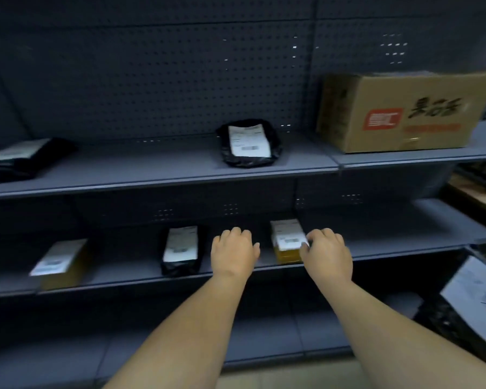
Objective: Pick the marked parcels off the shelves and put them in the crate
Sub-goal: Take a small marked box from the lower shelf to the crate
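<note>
Head view: I see both of my bare hands reaching onto the lower shelf (376, 245) of a dark grey pegboard rack. My right hand (327, 252) touches the right side of a small yellow-brown box (288, 240), its fingertips (305, 245) curled onto the edge of the white label on top; whether that grip has actually closed around the box I cannot tell. My left hand (233, 249) hangs just left of the same box, fingers loosely curled, holding nothing and apart from the box.

Taking that small box as my landmark: just beyond my left hand, left of the box, lies a black poly bag (181, 249) with a white label, and further left, well apart, a second brown box (61, 262) with a label near the shelf's front edge. On the upper shelf (157, 172) above the box sits another black labelled bag (249, 143); far up to its left a third black bag (26, 157) lies at the frame edge. Up to the right stands a large cardboard carton (404, 110) with a red square logo and dark brush-style characters, too blurred for me to read. All the label print and barcodes are smeared as well. Low to the right of the box, a tilted dark container (466, 318) carries a white sheet.
</note>
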Demonstrator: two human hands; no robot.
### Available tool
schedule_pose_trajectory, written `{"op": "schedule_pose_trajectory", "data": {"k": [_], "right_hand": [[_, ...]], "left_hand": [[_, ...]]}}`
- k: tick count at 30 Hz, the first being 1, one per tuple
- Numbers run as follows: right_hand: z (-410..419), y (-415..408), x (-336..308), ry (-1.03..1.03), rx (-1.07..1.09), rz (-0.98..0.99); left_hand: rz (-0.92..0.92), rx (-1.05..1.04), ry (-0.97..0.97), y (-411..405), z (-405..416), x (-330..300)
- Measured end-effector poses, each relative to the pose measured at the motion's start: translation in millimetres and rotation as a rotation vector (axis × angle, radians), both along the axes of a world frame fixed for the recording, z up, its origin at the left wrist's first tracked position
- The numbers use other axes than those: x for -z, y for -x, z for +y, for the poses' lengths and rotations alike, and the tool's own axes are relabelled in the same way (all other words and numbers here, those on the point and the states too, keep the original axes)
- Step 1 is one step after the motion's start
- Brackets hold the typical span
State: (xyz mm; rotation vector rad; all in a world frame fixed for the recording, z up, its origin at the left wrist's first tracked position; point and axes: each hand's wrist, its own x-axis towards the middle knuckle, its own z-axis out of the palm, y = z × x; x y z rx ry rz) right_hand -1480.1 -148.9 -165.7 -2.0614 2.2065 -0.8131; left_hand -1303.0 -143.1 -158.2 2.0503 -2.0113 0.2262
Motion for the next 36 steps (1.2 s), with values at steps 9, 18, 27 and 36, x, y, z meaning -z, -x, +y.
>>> {"op": "schedule_pose_trajectory", "data": {"k": [9, 18, 27, 36], "right_hand": [[40, -147, 3, 0.012, -0.157, -0.040], [67, -250, 14, -0.007, -0.289, 0.007], [77, -330, 25, -0.041, -0.450, 0.016], [62, -412, 31, -0.078, -0.559, 0.027]], "left_hand": [[-0.044, -0.202, 0.028, -152, 70, 3], [-0.050, -0.382, 0.026, -252, 128, 7], [-0.032, -0.573, 0.030, -328, 161, 15], [-0.031, -0.682, 0.026, -400, 159, 21]]}}
